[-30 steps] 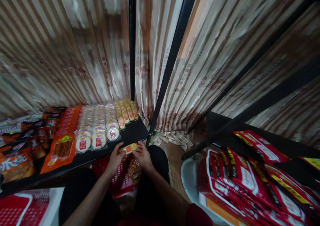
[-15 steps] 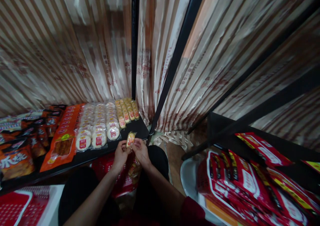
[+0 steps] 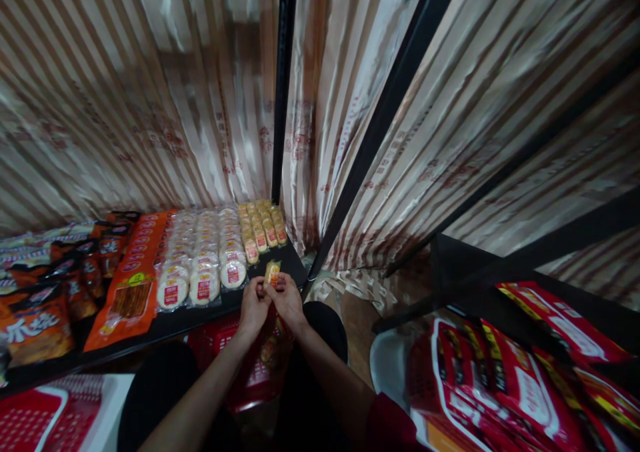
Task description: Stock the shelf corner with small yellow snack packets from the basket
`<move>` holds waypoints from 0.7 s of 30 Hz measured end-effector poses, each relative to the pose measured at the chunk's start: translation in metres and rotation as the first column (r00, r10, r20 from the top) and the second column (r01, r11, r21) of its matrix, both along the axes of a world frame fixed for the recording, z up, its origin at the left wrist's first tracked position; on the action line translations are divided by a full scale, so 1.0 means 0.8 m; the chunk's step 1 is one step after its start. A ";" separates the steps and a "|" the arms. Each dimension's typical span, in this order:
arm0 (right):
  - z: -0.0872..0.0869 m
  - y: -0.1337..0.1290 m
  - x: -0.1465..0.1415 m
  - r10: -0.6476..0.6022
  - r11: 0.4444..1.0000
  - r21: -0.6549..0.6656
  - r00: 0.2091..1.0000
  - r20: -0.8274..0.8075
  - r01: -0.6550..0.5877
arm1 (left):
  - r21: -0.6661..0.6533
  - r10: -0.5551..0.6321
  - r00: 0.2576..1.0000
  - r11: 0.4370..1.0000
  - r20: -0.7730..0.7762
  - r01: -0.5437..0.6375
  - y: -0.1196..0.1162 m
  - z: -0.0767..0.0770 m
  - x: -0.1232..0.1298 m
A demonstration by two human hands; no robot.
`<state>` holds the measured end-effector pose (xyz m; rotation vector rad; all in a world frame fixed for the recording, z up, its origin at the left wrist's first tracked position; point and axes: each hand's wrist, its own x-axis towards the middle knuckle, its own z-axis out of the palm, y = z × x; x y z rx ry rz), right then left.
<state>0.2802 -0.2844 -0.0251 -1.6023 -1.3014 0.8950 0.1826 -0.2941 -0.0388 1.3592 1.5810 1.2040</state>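
A small yellow wrapped snack is held upright between the fingertips of both hands, above the front edge of a black shelf. My left hand pinches its left side, and my right hand grips it from the right. Behind it on the shelf stand rows of similar yellow snacks. To their left lie rows of round white wrapped cakes. Below my hands, between the knees, sits a red basket with more wrapped snacks, partly hidden by my forearms.
Orange packets and brown-orange bags fill the shelf's left part. Red bags overflow a basket at right, near a second black shelf. Black metal posts cross before a striped curtain. Another red basket is at lower left.
The view has shifted, so the shelf and hands appear slightly further right. Both hands still hold the yellow snack together.
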 end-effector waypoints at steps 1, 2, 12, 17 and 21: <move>-0.002 0.003 -0.001 0.000 1.000 -0.001 1.000 0.007 0.000 | 0.001 0.001 0.999 1.000 -0.045 -0.001 0.003 0.000 -0.001; -0.004 0.007 -0.001 0.002 1.000 0.000 1.000 0.017 -0.002 | -0.004 -0.001 0.997 1.000 -0.083 0.001 0.005 0.000 -0.001; -0.022 0.042 -0.006 -0.020 0.994 0.114 0.990 0.142 0.004 | -0.064 0.049 0.991 0.996 -0.126 -0.057 0.020 -0.001 0.006; -0.026 0.059 -0.014 -0.045 0.989 0.147 0.978 0.203 0.015 | -0.063 0.085 0.991 0.994 -0.104 -0.091 0.029 -0.004 0.006; -0.032 0.073 -0.018 -0.088 0.980 0.191 0.974 0.210 0.048 | -0.100 0.100 0.991 0.989 -0.084 -0.108 0.039 0.001 0.008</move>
